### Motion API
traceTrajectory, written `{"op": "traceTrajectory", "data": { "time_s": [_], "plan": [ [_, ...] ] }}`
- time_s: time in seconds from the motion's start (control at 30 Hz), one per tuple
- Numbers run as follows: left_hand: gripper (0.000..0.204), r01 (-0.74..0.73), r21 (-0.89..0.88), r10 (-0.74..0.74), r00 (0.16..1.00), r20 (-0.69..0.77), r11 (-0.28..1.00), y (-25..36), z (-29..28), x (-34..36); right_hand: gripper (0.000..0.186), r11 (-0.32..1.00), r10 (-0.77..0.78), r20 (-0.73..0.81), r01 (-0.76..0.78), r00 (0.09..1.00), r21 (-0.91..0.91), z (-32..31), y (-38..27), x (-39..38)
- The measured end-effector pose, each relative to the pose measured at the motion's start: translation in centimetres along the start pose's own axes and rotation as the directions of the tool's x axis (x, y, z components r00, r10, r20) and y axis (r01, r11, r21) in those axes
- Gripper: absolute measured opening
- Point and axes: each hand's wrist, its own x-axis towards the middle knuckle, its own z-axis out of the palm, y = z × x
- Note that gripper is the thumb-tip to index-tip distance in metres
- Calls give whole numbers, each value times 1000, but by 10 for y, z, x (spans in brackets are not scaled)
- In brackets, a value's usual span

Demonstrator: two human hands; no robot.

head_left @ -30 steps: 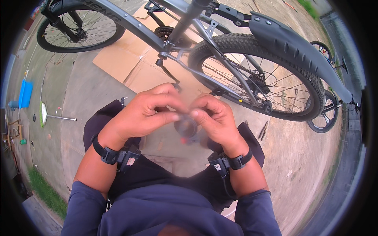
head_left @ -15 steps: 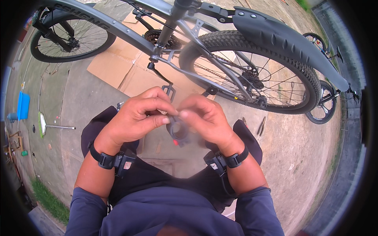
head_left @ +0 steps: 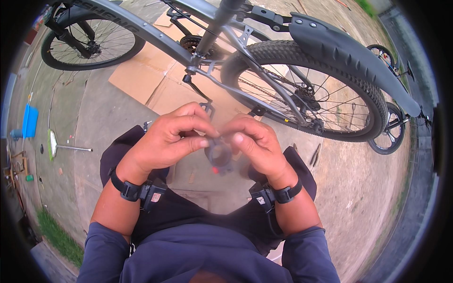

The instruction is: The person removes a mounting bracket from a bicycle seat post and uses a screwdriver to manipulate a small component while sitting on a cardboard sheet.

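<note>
A small dark ring-shaped part (head_left: 219,153) with a red spot at its lower side hangs between my hands, above the gap between my knees. Motion blurs it, so I cannot tell its exact kind. My left hand (head_left: 177,137) pinches its upper edge between thumb and bent fingers. On the other side, my right hand (head_left: 257,146) has its thumb and forefinger closed together close to the top of the ring. Whatever lies in that right pinch is too smeared to make out.
Across the front stands a grey bicycle (head_left: 203,66), its knobbly rear wheel (head_left: 306,89) under a black mudguard (head_left: 349,52). Flattened cardboard (head_left: 141,80) lies beneath it. Pliers (head_left: 315,154) rest on the ground at right; a broom (head_left: 53,145) and a blue bin (head_left: 29,121) are at left.
My right hand has shifted slightly right, its thumb drawing a little away from the left fingertips. The ring-shaped part stays between the hands. The whole view has shifted slightly.
</note>
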Motion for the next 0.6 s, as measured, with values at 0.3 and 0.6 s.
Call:
{"op": "traceTrajectory", "data": {
  "time_s": [0.3, 0.6],
  "plan": [
    [22, 31, -35, -31, 999, 8, 999, -1, -2, -1, 26, 1000, 23, 34, -23, 999, 4, -4, 2, 0],
    [22, 42, -22, -42, 999, 2, 999, 2, -3, -1, 27, 1000, 12, 48, -12, 999, -11, -4, 2, 0]
  ]
}}
